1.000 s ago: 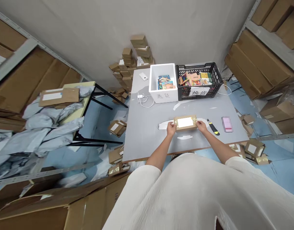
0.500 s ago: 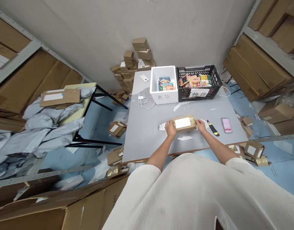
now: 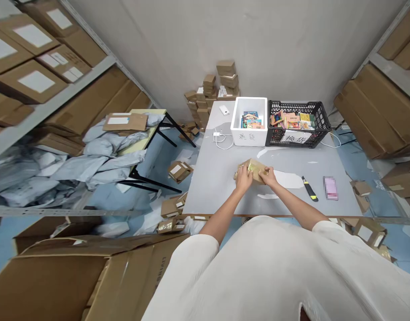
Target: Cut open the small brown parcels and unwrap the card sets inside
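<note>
The grey table [image 3: 205, 187] spreads beneath everything, its near edge running just in front of the person's body and crossed by both forearms, so there is less room on the near side than to the left, where a broad stretch of bare surface reaches the table's left edge. At the far side, the black crate [image 3: 316, 138] and the white foam box [image 3: 249, 139] stand side by side, forming a wall beyond the work, with a strip of free tabletop before them. The cardboard parcel [image 3: 254, 168] sits between the hands, left of the table's middle and nearer the front edge than the back, roughly in line with the foam box. It is turned at a slant, a gold-taped face towards the person; foreshortening hides which way its long axis runs, and whether its underside touches the table cannot be told. The left hand [image 3: 244, 179] grasps its left and near side, covering more of it, while the right hand [image 3: 268, 177] pinches the right near corner; both are in contact, so neither is nearer. Well to the right, the pink item [image 3: 331, 187] and the slimmer cutter [image 3: 309, 189] bound the space there.
</note>
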